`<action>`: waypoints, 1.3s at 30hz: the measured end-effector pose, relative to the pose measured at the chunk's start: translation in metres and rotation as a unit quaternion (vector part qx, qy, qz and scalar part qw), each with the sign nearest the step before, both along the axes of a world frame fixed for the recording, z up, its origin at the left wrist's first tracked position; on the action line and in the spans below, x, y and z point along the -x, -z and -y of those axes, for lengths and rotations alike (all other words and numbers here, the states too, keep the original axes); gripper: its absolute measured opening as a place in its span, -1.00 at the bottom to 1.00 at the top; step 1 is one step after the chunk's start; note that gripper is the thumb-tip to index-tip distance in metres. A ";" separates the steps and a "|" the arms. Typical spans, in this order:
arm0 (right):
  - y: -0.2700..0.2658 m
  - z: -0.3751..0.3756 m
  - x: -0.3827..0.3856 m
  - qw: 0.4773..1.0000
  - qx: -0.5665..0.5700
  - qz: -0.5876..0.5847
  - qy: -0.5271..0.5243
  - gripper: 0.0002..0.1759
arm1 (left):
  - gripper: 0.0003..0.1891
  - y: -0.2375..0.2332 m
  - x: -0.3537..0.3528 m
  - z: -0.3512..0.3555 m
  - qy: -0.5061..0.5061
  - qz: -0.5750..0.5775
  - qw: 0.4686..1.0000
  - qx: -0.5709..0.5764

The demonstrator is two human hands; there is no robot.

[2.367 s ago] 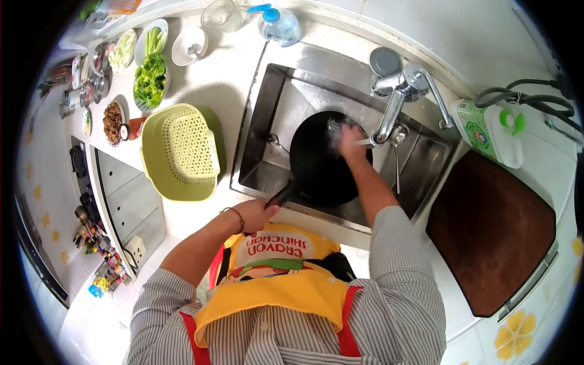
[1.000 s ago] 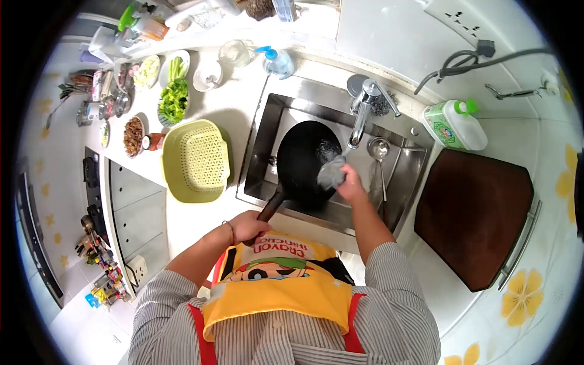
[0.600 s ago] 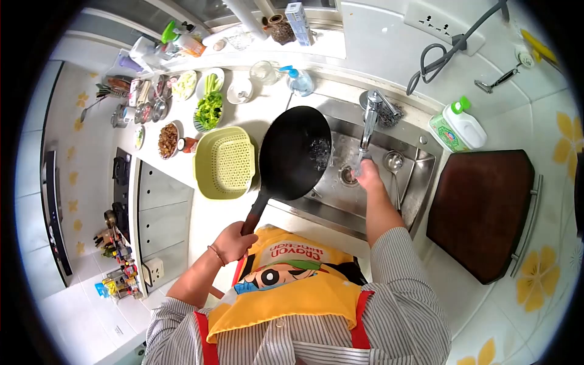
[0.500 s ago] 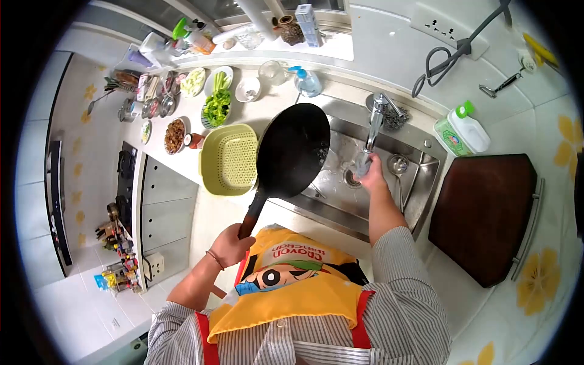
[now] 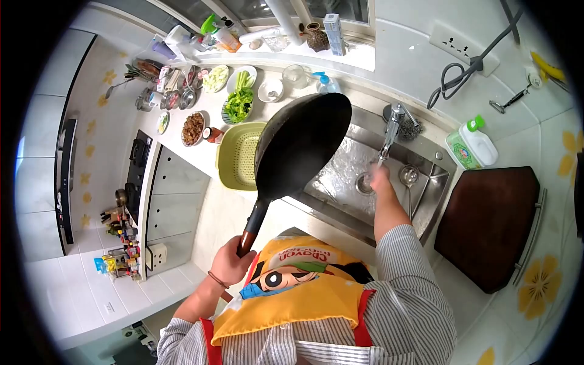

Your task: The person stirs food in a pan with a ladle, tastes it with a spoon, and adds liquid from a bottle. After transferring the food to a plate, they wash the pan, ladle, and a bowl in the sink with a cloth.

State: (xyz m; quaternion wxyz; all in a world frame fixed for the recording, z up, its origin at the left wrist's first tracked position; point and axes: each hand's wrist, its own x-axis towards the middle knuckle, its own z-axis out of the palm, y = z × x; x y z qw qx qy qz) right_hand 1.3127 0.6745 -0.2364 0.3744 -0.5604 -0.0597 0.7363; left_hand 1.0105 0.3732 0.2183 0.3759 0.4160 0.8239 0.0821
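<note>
A large black wok is tilted over the left part of the steel sink. My left hand is closed round its dark and brown handle. My right hand is just under the spout of the running faucet, blurred, with water around its fingers; whether it holds anything is hidden. Below it, water spreads over the sink bottom near the drain. A metal ladle lies in the sink, right of my right hand. The green basket stands left of the wok, partly covered by it.
Leafy greens, a bowl of brown pieces and a small jar stand on the left counter. A blue-topped bottle is behind the wok. A white bottle and a dark cutting board are at the right.
The wok has tilted more steeply. The gray object at my right hand no longer shows clearly. More water covers the sink bottom. The whole view has shifted slightly to the right.
</note>
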 end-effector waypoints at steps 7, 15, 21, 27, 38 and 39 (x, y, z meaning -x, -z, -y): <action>0.088 -0.012 0.001 0.978 -0.049 0.201 -0.025 -0.79 | -0.77 -0.013 0.001 0.006 0.027 -0.049 0.996 -0.063; 0.036 -0.016 -0.012 0.998 -0.001 -0.066 -0.005 -0.75 | -0.75 -0.019 0.003 0.012 0.018 -0.051 0.990 -0.127; 0.061 -0.013 -0.009 0.988 -0.006 0.156 -0.011 -0.68 | -0.67 -0.020 0.011 0.016 0.012 -0.062 0.992 -0.114; 0.028 -0.012 -0.009 0.979 0.094 0.183 0.005 -0.69 | -0.66 -0.020 0.011 0.014 0.016 -0.074 0.987 -0.144; -0.252 -0.068 -0.055 0.960 -0.160 0.091 0.213 -0.35 | -0.68 -0.009 0.009 0.014 -0.016 -0.064 0.990 -0.121; -0.251 -0.082 -0.058 0.957 -0.163 0.094 0.219 -0.35 | -0.68 -0.007 0.009 0.013 -0.009 -0.061 0.990 -0.125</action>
